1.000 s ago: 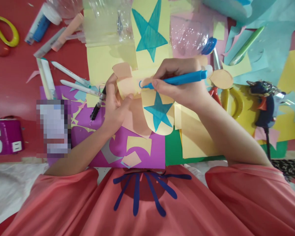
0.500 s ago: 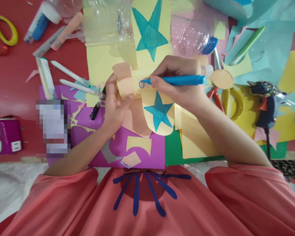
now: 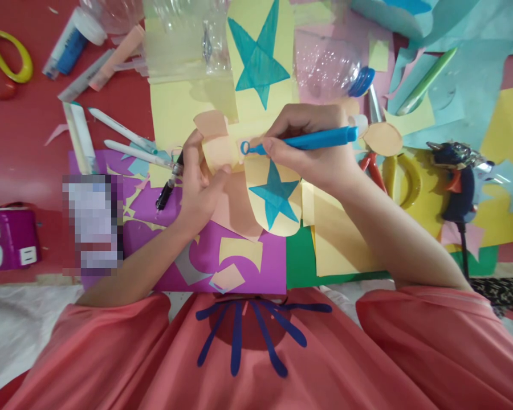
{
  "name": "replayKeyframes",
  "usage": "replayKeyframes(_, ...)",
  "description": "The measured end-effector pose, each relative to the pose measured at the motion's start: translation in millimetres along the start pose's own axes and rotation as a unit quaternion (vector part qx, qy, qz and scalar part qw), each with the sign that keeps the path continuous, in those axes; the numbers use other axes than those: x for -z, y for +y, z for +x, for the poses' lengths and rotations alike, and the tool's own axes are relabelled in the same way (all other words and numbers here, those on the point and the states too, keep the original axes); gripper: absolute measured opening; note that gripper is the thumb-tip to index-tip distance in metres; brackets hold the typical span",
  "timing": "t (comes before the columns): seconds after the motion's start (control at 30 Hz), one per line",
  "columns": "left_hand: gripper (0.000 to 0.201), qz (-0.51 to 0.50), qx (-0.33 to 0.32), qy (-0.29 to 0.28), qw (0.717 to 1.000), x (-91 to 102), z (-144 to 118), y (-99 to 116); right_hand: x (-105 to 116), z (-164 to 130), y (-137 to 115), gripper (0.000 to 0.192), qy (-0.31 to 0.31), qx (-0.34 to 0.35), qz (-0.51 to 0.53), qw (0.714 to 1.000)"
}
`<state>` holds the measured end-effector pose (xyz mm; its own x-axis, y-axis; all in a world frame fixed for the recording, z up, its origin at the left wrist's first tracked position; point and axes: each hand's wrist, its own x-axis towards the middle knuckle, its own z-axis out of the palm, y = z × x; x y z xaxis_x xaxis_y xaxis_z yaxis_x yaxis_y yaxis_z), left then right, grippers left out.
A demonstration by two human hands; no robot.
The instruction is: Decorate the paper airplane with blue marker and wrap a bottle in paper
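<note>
My right hand [image 3: 312, 142] grips a blue marker [image 3: 312, 139] with its tip on a small blue circle drawn on a yellow paper cut-out [image 3: 273, 199] that bears a teal star [image 3: 276, 193]. My left hand [image 3: 199, 182] pinches a peach paper piece [image 3: 216, 148] beside the cut-out and holds it down. A black pen [image 3: 169, 185] lies just left of my left hand. A second yellow paper with a larger teal star [image 3: 256, 54] lies farther away.
Coloured paper sheets and scraps cover the red floor [image 3: 21, 148]. White pens [image 3: 128, 139], a glue tube [image 3: 68, 40], clear plastic bottles [image 3: 325, 62], yellow-handled scissors [image 3: 8, 54], red-handled scissors [image 3: 374, 168], a dark glue gun [image 3: 459, 182] and a purple box [image 3: 8, 236] lie around.
The marker tip has traced around the small blue circle, lifting slightly and coming back down. My left hand has stayed on the peach paper.
</note>
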<state>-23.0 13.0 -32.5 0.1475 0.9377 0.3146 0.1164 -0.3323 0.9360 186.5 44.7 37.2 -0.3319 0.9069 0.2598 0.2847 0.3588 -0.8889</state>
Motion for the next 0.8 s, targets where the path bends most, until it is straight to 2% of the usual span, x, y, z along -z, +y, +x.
replayKeyframes(0.13,0.057,0.006,-0.003,0.003,1.000,3.8,0.0,-9.4,-0.2,0.8,-2.4,0.022,0.020,0.003,0.005,1.000)
replayKeyframes(0.27,0.055,0.003,-0.001,0.006,1.000,3.4,0.3,-9.7,-1.5,0.5,-4.0,0.026,0.029,-0.005,0.008,1.000)
replayKeyframes(0.6,0.046,-0.021,-0.001,0.004,1.000,-1.5,0.1,-1.5,-0.5,-0.9,0.1,0.024,-0.011,-0.004,0.012,1.000)
replayKeyframes(0.8,0.046,-0.016,-0.013,0.005,1.000,-0.5,1.0,-3.0,0.4,-0.6,0.1,0.022,-0.006,-0.013,0.020,1.000)
